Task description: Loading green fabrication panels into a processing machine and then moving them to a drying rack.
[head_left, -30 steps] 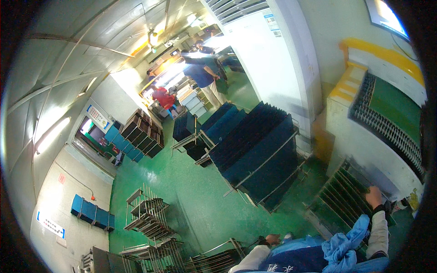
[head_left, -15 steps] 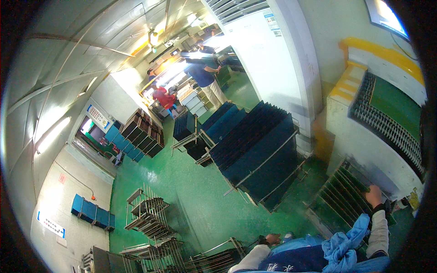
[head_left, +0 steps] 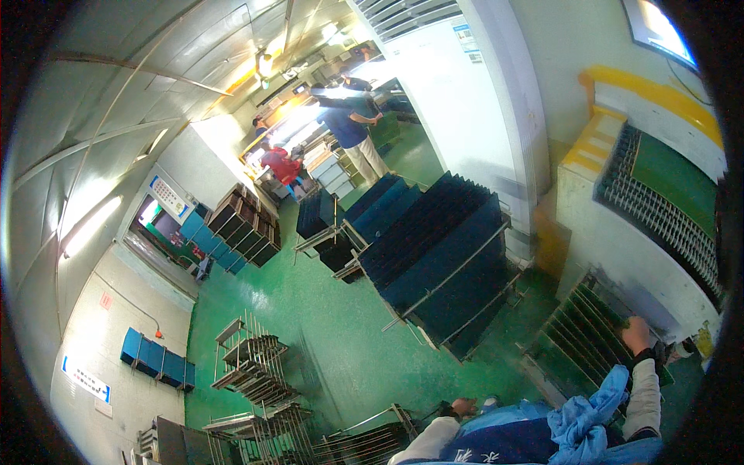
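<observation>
At the lower right, my right hand (head_left: 637, 335) is closed at the edge of a dark green panel (head_left: 618, 316). That panel stands on edge at the right end of a row of several thin panels in a low metal rack (head_left: 535, 364), beside a pale machine. My left hand (head_left: 465, 407) hangs near my body at the bottom of the view, close to a wire rack (head_left: 364, 434). Its fingers are too small and dim to make out. My blue apron (head_left: 581, 422) covers part of the lower edge.
Ahead stands a large rack of dark blue panels (head_left: 446, 271), with smaller loaded racks behind it. Bare metal racks (head_left: 252, 364) are at the left on the green floor (head_left: 341, 341). A pale machine (head_left: 589, 186) stands at right. Several people work at the far bench.
The view has shifted very slightly. Both my hands stay in the same places, the right one still at the panel rack.
</observation>
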### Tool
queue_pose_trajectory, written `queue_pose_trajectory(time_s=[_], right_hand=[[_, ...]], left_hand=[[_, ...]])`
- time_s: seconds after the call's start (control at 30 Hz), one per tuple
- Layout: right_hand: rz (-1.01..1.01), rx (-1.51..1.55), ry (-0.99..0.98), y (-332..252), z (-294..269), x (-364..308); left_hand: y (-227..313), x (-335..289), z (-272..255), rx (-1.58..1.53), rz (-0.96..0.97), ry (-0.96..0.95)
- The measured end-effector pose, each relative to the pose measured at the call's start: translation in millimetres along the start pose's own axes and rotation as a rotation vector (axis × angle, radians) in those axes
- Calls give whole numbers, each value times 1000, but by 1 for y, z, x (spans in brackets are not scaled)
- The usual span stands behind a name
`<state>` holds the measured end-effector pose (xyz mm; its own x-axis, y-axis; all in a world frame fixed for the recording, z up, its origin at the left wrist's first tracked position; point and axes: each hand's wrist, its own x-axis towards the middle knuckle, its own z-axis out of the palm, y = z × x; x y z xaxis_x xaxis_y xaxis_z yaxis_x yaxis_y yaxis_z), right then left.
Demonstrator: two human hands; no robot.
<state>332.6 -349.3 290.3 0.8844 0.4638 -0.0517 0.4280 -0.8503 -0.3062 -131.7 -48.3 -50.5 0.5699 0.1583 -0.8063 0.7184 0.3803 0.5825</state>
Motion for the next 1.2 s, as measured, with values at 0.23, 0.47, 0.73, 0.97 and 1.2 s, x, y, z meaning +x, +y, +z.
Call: queue_pose_trajectory(time_s=[0.23, 0.47, 0.73, 0.97, 1.2], right_hand=[[-123, 27, 189, 15, 30, 11], [-68, -15, 153, 8, 15, 2], [1, 28, 138, 8, 4, -10], [-48, 8, 18, -12, -2, -7], [-40, 14, 41, -13, -3, -16]], left_hand=[[-1, -23, -5, 234, 264, -37], [24, -40, 13, 261, 170, 87], [51, -49, 30, -204, -158, 170], [17, -44, 9, 35, 80, 132], [3, -35, 8, 173, 185, 186]])
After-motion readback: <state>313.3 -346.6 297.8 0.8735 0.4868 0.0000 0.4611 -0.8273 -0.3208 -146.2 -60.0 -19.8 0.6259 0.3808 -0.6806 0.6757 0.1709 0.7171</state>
